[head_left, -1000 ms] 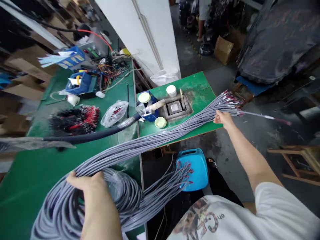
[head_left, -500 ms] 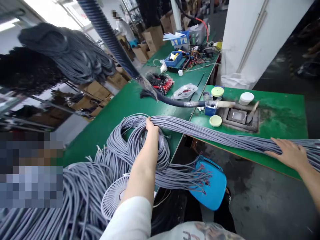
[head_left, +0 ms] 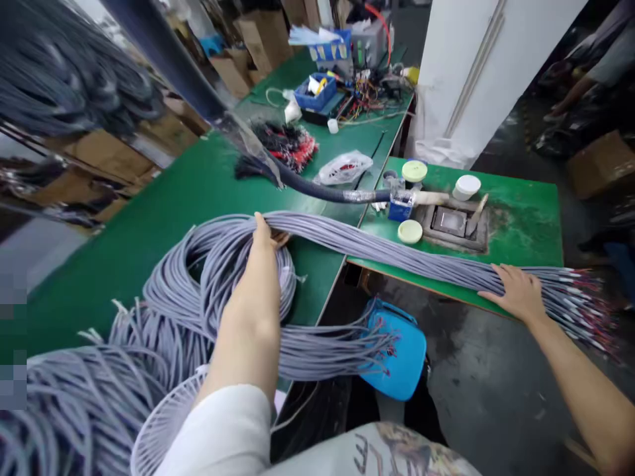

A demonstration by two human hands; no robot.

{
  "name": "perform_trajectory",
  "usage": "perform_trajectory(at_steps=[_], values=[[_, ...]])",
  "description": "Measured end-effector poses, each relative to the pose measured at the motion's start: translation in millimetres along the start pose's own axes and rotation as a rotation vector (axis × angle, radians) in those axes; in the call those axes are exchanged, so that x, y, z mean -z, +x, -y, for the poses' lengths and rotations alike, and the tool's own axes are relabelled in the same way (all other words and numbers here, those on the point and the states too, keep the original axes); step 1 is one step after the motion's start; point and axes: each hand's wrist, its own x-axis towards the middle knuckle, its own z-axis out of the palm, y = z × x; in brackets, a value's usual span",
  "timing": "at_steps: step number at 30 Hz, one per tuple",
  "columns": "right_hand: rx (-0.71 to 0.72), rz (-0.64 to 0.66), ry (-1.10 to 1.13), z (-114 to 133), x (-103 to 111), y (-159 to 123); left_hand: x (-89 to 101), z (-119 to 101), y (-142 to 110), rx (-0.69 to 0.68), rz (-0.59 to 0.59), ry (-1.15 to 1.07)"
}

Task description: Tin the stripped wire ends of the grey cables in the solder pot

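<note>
- Gray cable bundle: it ran from the coil under my left side, across the gap between two green surfaces, and along the near edge of the smaller one.
- My left hand was closed around the bundle where it left the coil, thumb uppermost.
- My right hand lay over the bundle near its far end, thumb apart from the other fingers; I could not tell whether they were clamped.
- Just past it, the red and white wire ends fanned out beyond the board's edge.
- The looped coil lay on the green table, beside a heap of gray cables.
- A round pale grille showed beside my left forearm.
- Below, a second spread of cables reached over a blue stool.
- On the green board, beyond the bundle, stood a pale yellow dish, a white tub and a framed metal recess.
- Farther off, a dark hose curved past a clear plastic bag.
</note>
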Motion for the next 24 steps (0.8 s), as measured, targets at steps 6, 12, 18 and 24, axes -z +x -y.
perform_trajectory(at_steps=[6,12,18,24], values=[[0.025,0.024,0.010,11.6,9.3,2.1,23.1,55.1,-122.7,-0.186,0.298,0.399],[0.051,-0.007,0.048,4.9,3.1,1.2,-33.6,196.8,-251.4,-0.080,0.755,1.114],[0.159,-0.142,0.138,-14.9,-17.6,-2.0,-27.2,286.8,-246.5,0.263,0.537,1.537],[0.228,-0.142,0.186,-22.9,-19.7,-2.4,5.2,314.7,-278.1,0.412,0.540,1.584]])
